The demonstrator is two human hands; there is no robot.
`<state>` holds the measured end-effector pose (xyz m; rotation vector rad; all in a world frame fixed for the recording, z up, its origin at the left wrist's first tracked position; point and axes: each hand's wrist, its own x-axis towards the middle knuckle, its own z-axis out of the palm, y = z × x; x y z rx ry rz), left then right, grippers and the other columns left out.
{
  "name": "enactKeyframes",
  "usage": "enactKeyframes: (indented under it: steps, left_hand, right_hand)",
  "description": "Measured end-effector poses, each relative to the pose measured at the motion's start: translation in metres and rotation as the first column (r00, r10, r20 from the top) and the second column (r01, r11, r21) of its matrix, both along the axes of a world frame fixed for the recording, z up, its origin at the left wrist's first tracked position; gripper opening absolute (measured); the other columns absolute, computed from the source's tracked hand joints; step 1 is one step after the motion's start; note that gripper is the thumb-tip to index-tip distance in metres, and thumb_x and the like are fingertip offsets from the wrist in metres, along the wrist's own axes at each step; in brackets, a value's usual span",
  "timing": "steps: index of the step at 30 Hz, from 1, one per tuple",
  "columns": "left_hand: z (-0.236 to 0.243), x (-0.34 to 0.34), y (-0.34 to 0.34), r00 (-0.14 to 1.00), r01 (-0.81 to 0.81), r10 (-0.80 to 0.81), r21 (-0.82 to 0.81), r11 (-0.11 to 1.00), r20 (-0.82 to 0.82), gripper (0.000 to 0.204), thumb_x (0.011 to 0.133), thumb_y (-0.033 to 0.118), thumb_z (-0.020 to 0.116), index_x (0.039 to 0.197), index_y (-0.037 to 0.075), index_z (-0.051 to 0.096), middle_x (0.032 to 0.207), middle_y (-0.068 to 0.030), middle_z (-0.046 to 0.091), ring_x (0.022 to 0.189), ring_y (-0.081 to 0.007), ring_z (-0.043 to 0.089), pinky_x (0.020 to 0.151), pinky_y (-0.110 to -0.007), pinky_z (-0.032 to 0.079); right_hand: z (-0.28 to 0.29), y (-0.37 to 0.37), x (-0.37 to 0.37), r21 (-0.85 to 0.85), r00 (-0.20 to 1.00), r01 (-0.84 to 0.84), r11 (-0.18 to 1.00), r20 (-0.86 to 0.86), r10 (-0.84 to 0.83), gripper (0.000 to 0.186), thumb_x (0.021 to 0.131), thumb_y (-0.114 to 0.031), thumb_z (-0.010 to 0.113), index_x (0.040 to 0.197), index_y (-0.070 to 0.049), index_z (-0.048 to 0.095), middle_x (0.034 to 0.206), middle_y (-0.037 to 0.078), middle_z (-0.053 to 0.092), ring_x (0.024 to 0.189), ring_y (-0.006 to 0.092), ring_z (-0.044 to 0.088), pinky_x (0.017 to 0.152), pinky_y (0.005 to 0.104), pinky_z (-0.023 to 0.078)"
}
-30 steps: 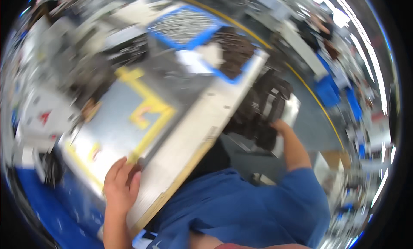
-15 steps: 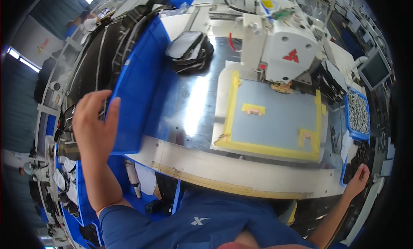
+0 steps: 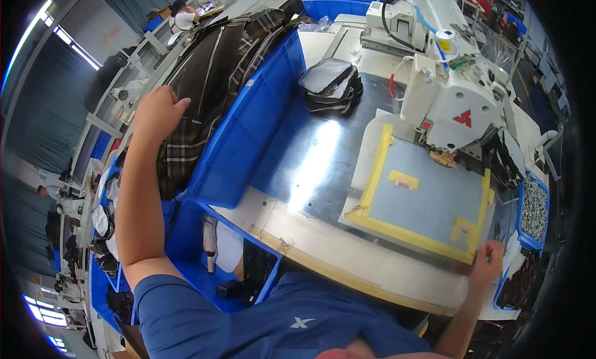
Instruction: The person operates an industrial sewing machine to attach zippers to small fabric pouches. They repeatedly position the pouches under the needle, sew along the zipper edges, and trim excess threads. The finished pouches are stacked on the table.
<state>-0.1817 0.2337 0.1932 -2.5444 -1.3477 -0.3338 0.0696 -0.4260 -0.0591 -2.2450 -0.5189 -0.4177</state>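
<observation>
My left hand (image 3: 160, 114) is over the left side of a pile of dark plaid garments (image 3: 208, 80), which rests along the blue bin's outer side. Its fingers are curled under and the thumb points right; what they grip, if anything, is hidden. Above the table's front right part is my right hand (image 3: 487, 263), fingers pinched together. Anything between them is too small to make out. Just beyond that hand lies the sewing machine's grey template plate (image 3: 434, 188), edged with yellow tape.
A white sewing machine (image 3: 462, 114) stands behind the plate. The tall blue bin (image 3: 248, 129) walls off the table's left side. Stacked dark fabric pieces (image 3: 332, 89) lie on the metal top. At right are a blue tray of small metal parts (image 3: 534, 207) and a tray of black pieces (image 3: 520, 281).
The view has swung left, shifting the scene right. My left hand has moved up along the garments, its fingers curling in. My right hand has come from the black pieces toward the plate's corner.
</observation>
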Motion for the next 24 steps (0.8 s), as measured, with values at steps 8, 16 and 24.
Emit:
enactKeyframes:
  steps: [8, 16, 24]
  left_hand:
    - [-0.002, 0.012, 0.005, 0.996, 0.022, -0.023, -0.011, 1.000, -0.084, 0.032, 0.087, 0.029, 0.079, 0.087, -0.003, 0.073, 0.090, -0.0208, 0.073, 0.094, -0.0411, 0.072, 0.085, -0.050, 0.056]
    - [0.039, 0.045, -0.031, 0.589, 0.755, -0.182, -0.455, 0.473, 0.787, 0.026, 0.084, 0.005, 0.069, 0.070, 0.008, 0.047, 0.068, 0.0039, 0.048, 0.066, -0.0072, 0.049, 0.059, -0.029, 0.040]
    - [0.036, 0.132, -0.203, -0.085, 0.604, -0.897, -0.693, -0.392, 0.434, 0.030, 0.092, 0.011, 0.069, 0.072, 0.000, 0.048, 0.072, -0.0145, 0.050, 0.064, -0.0376, 0.050, 0.060, -0.045, 0.040]
  right_hand:
    - [0.008, 0.005, -0.016, 0.063, 0.997, -0.069, 0.996, -0.038, 0.072, 0.005, 0.096, 0.001, 0.066, 0.094, 0.001, 0.062, 0.095, 0.008, 0.062, 0.079, 0.0156, 0.055, 0.072, 0.0290, 0.046]
    - [0.060, 0.046, -0.019, 0.145, 0.964, -0.264, 0.954, 0.026, 0.263, 0.006, 0.089, 0.003, 0.069, 0.092, 0.001, 0.064, 0.092, 0.011, 0.063, 0.077, 0.0186, 0.057, 0.071, 0.0316, 0.048]
    - [0.186, 0.123, -0.043, -0.107, 0.704, -0.658, 0.745, 0.265, 0.659, 0.064, 0.077, -0.028, 0.091, 0.132, -0.003, 0.068, 0.134, 0.020, 0.066, 0.122, 0.0365, 0.064, 0.102, 0.0470, 0.052]
